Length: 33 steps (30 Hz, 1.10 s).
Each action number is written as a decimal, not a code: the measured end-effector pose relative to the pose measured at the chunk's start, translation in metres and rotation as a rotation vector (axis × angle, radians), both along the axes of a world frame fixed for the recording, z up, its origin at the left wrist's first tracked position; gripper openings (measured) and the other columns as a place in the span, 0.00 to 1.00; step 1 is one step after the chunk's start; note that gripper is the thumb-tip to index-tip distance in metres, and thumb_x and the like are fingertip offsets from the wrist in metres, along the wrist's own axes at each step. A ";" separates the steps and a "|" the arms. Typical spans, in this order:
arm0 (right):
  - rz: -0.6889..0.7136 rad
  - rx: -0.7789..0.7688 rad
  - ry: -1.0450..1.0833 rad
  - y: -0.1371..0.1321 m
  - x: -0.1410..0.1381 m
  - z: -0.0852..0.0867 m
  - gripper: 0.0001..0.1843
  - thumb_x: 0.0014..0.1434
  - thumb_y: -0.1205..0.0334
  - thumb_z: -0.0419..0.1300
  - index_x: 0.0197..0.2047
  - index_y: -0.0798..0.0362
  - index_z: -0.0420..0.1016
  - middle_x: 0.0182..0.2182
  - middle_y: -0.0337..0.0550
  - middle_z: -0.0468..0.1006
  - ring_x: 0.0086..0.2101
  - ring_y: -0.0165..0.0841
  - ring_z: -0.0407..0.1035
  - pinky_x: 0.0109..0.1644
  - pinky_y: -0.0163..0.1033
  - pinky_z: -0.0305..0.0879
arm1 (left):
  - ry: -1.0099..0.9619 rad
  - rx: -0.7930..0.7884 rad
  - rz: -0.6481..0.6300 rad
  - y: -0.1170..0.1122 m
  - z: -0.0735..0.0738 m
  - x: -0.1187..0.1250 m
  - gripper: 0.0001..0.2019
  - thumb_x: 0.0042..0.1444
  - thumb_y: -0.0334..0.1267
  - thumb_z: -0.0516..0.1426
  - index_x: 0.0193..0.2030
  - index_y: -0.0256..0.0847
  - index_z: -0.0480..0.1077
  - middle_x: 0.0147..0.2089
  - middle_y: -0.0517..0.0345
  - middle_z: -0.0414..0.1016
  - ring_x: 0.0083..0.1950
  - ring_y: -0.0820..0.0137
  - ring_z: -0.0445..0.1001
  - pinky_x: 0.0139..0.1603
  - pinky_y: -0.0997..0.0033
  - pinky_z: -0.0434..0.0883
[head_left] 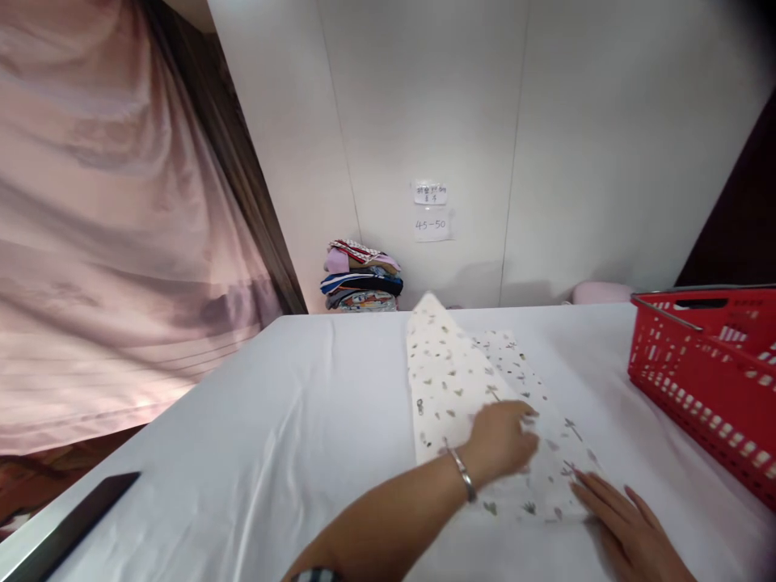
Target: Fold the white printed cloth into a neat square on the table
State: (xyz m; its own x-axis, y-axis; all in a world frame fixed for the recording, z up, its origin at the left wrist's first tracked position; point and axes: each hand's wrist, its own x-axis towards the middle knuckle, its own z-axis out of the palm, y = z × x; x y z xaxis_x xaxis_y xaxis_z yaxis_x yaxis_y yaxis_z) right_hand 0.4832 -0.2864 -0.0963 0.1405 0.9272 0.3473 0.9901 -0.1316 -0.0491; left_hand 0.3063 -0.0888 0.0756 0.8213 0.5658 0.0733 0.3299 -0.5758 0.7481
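Observation:
A white cloth (445,372) with small green and brown plant prints lies on the white-covered table, partly folded over itself, its far corner pointing up at the back. My left hand (503,440), with a silver bangle on the wrist, reaches across the middle of it. Its fingers are curled in on the fabric near the fold; motion blurs them a little and their tips are partly hidden. My right hand (627,521) lies with fingers stretched out at the near right corner, the fingertips resting on the cloth's edge.
At the right stands a red plastic basket (697,388) with a metal handle. A stack of folded clothes (362,279) sits behind the table's far edge, below paper labels (432,225) on the wall. A dark flat object (78,525) lies front left, near a pink curtain (109,218).

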 end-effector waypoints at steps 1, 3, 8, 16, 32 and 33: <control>-0.008 0.011 0.014 -0.001 -0.002 0.002 0.24 0.57 0.59 0.48 0.57 0.43 0.65 0.57 0.41 0.63 0.55 0.44 0.60 0.56 0.59 0.56 | 0.050 0.030 -0.059 -0.015 -0.011 0.009 0.20 0.47 0.39 0.56 0.49 0.42 0.71 0.48 0.52 0.74 0.48 0.62 0.71 0.53 0.59 0.66; -0.016 0.030 0.044 -0.004 -0.006 0.006 0.24 0.58 0.57 0.48 0.57 0.45 0.65 0.56 0.42 0.65 0.55 0.43 0.60 0.57 0.58 0.55 | 0.133 0.045 -0.137 -0.037 -0.034 0.018 0.21 0.48 0.38 0.54 0.50 0.42 0.69 0.48 0.52 0.74 0.49 0.60 0.70 0.53 0.58 0.65; 0.013 0.119 0.092 -0.006 -0.010 0.018 0.22 0.57 0.56 0.50 0.54 0.45 0.69 0.52 0.42 0.70 0.54 0.44 0.62 0.58 0.57 0.54 | 0.134 0.101 -0.235 -0.054 -0.071 0.009 0.24 0.47 0.37 0.53 0.54 0.42 0.65 0.51 0.50 0.70 0.50 0.60 0.68 0.53 0.58 0.66; -0.020 0.283 0.463 -0.007 -0.028 0.032 0.16 0.54 0.54 0.56 0.45 0.46 0.75 0.44 0.44 0.76 0.46 0.42 0.69 0.50 0.47 0.66 | 0.119 0.260 -0.195 -0.056 -0.081 -0.010 0.14 0.47 0.40 0.55 0.42 0.39 0.67 0.45 0.50 0.69 0.46 0.61 0.65 0.49 0.59 0.64; -0.296 -0.040 1.861 0.066 -0.056 0.123 0.40 0.44 0.62 0.63 0.61 0.51 0.56 0.22 0.32 0.69 0.24 0.28 0.65 0.28 0.32 0.62 | 0.030 0.513 -0.217 -0.052 -0.070 -0.023 0.13 0.51 0.32 0.52 0.45 0.41 0.62 0.44 0.55 0.67 0.44 0.64 0.64 0.44 0.62 0.65; -0.276 -0.019 1.832 0.069 -0.053 0.127 0.38 0.43 0.63 0.62 0.59 0.53 0.59 0.22 0.33 0.70 0.23 0.27 0.64 0.27 0.31 0.61 | 0.033 0.517 -0.193 -0.050 -0.067 -0.024 0.15 0.50 0.30 0.52 0.46 0.41 0.62 0.45 0.54 0.66 0.44 0.64 0.63 0.45 0.61 0.64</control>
State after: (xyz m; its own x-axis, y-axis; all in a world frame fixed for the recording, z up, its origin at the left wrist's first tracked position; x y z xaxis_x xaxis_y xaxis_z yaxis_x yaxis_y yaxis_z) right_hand 0.4305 -0.2170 0.0311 0.4118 0.8169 -0.4039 -0.3396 -0.2738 -0.8999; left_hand 0.2825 -0.1392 0.0091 0.9130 0.3019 0.2744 0.2003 -0.9177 0.3432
